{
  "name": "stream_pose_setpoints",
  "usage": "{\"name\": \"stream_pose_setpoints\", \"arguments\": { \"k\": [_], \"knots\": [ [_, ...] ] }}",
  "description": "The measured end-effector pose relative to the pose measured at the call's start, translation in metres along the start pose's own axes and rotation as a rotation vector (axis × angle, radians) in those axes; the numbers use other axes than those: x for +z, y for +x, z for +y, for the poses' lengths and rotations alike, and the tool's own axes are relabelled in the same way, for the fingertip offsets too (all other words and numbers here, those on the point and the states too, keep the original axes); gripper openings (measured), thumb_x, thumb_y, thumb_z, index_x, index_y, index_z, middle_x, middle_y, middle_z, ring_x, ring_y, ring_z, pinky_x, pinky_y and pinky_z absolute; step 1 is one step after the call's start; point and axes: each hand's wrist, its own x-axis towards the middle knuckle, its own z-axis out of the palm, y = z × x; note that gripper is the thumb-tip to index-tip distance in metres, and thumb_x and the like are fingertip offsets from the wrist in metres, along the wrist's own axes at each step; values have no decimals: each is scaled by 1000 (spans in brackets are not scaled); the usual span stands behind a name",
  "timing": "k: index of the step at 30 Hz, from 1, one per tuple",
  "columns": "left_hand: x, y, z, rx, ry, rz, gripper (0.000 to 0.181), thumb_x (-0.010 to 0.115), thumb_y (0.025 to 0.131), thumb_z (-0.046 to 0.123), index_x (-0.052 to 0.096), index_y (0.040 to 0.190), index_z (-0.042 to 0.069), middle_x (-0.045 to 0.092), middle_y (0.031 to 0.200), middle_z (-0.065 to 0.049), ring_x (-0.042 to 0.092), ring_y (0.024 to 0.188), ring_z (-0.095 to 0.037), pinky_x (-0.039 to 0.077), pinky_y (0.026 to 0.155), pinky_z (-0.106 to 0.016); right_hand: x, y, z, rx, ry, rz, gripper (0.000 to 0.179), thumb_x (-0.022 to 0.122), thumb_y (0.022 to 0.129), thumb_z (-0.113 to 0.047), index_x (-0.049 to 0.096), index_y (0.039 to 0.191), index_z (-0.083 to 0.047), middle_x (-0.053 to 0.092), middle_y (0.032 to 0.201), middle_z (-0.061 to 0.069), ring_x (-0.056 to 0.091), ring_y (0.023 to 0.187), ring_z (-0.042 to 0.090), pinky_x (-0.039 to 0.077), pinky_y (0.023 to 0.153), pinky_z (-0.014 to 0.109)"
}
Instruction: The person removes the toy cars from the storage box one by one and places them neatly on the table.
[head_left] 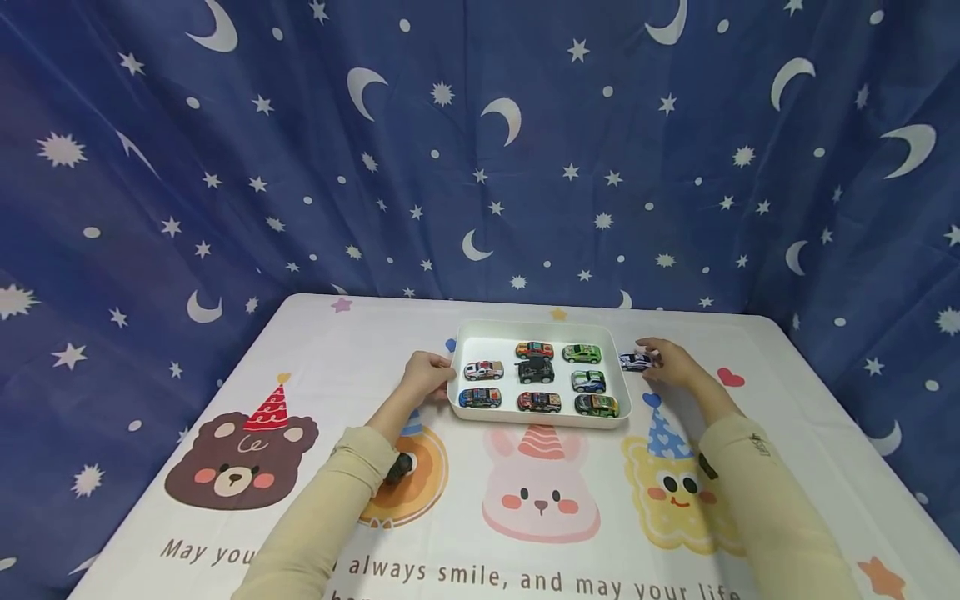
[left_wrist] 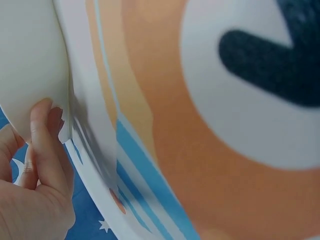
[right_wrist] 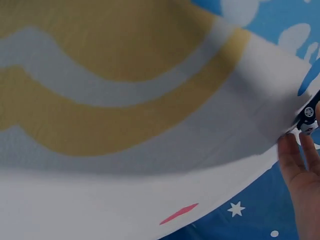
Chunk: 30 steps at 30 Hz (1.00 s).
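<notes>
A shallow white tray holds several toy cars, among them a black one, a green one and a white and red one. My left hand grips the tray's left rim; in the left wrist view its thumb and fingers pinch the tray wall. Just outside the tray's right side, my right hand holds a white and dark toy car between thumb and fingers. Only part of that car shows at the edge of the right wrist view, with its wheel visible.
The tray stands on a table under a white cloth printed with cartoon animals, hearts and lettering. Behind the table's far edge hangs a blue curtain with moons and stars.
</notes>
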Motion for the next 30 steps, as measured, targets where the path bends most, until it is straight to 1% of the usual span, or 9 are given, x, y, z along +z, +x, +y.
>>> {"name": "stream_pose_setpoints", "arguments": {
  "k": [3,5,8,11,16,21,27,30],
  "knots": [
    [2,0,-1,10,-1,-3,27,60,80,2,65,106,-6,65,78,-12,56,50,-9,57,45,-20,0,-2,0,-7,4,-1,54,65,81,1,44,129,11,46,126,38,50,111,51,49,95,59],
    [4,0,-1,12,-2,-8,28,60,80,2,65,106,-7,64,79,-12,56,50,-8,57,46,-20,0,-4,-1,-24,4,16,52,65,80,1,46,127,13,47,124,38,51,109,52,49,94,59],
    [6,0,0,15,21,-7,27,60,80,3,65,105,-6,64,81,-11,55,51,-7,57,46,-19,-2,-5,-4,-51,-6,49,48,64,81,0,48,125,13,49,123,37,50,109,52,48,94,61],
    [6,0,0,12,31,-4,27,60,80,2,65,105,-7,63,81,-11,55,50,-8,56,45,-19,-2,-5,-10,-63,-19,71,44,62,85,-2,50,125,11,50,126,34,49,112,51,46,96,61],
    [5,1,-2,8,11,1,27,60,80,1,65,105,-7,65,81,-14,56,49,-9,57,45,-21,-2,-3,-23,-97,-31,113,40,61,86,-3,53,123,9,52,125,32,49,112,50,47,95,61],
    [6,2,-5,5,18,-6,25,61,80,2,66,103,-6,63,78,-10,55,49,-8,57,45,-20,1,-2,-36,-102,-48,128,39,63,86,-3,55,122,7,54,125,31,50,112,48,47,95,60],
    [2,0,-2,-10,-9,12,26,61,81,2,65,105,-6,64,80,-12,56,50,-9,58,46,-21,-3,5,-61,-192,-69,129,38,63,87,-8,57,122,6,56,124,28,51,113,47,46,97,59],
    [1,-2,1,4,-3,13,26,61,81,3,65,105,-6,64,78,-11,55,49,-8,58,46,-21,-6,6,-73,-220,-92,115,39,64,88,-10,56,122,6,57,123,26,52,113,44,47,97,58]
  ]
}}
